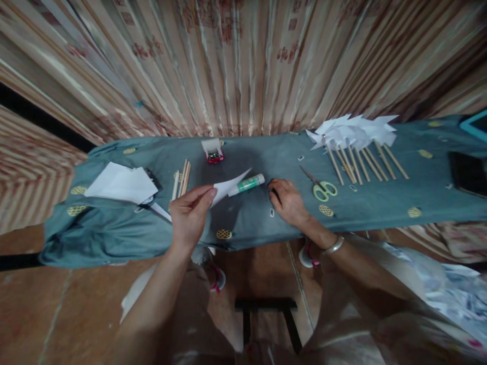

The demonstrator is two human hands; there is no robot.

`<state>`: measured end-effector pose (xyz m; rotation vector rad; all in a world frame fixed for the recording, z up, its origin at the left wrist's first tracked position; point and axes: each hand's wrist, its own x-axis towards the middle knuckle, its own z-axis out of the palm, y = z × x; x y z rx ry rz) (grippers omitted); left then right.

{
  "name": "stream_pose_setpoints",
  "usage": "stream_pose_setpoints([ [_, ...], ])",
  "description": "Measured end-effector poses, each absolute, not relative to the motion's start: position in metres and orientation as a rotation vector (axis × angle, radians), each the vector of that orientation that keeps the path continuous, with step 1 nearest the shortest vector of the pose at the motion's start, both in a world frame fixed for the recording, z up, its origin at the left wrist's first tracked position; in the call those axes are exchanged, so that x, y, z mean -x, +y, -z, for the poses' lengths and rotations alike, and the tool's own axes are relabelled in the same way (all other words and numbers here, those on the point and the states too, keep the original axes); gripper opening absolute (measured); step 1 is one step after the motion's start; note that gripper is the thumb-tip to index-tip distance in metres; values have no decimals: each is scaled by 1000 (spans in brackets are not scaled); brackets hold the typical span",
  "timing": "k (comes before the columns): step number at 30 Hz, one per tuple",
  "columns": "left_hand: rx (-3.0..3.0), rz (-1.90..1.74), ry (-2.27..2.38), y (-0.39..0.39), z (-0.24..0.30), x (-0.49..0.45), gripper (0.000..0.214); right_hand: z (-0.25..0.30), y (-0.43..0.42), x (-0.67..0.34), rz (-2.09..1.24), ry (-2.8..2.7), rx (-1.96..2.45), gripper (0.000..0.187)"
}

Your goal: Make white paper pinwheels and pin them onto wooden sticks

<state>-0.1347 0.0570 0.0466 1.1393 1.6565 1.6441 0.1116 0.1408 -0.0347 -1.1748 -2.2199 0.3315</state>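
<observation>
My left hand [190,213] pinches a piece of white paper [228,186] between thumb and fingers, above the cloth. Just beyond the paper is a green and white glue stick [249,183], its left end partly hidden behind the paper. To the right of the glue stick, my right hand [288,202] rests low over the cloth with its fingers curled together. Whatever its fingertips may hold is hidden. Scissors [323,190] with pale green handles lie to the right of that hand.
Paper pinwheels [353,133] on wooden sticks lie in a row at the right. A small open box [213,151] of metal pieces stands at the back. White paper sheets [122,183] and loose sticks [185,177] lie left; a dark phone-like object [467,173] lies far right.
</observation>
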Motion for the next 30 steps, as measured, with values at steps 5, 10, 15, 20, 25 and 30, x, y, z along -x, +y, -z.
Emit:
stream_pose_setpoints([
  [5,-625,-1561,1200,74,-48,88,31,23,156,-115,-1097,-1844,1176,28],
  [10,-498,-1484,1148,89,-41,63,39,-6,161,-128,-1663,-1226,1122,55],
  [15,-476,-1449,1157,97,-21,48,39,-27,153,-144,-1797,-1261,1075,46],
  [20,-649,-1342,1215,99,-13,44,37,-21,156,-152,-1767,-1306,1127,34],
  [25,-921,-1121,1205,99,-8,44,50,-9,161,-156,-1700,-1377,1153,32],
  [30,-950,-993,1199,94,0,41,67,0,158,-155,-1435,-1562,1240,33],
])
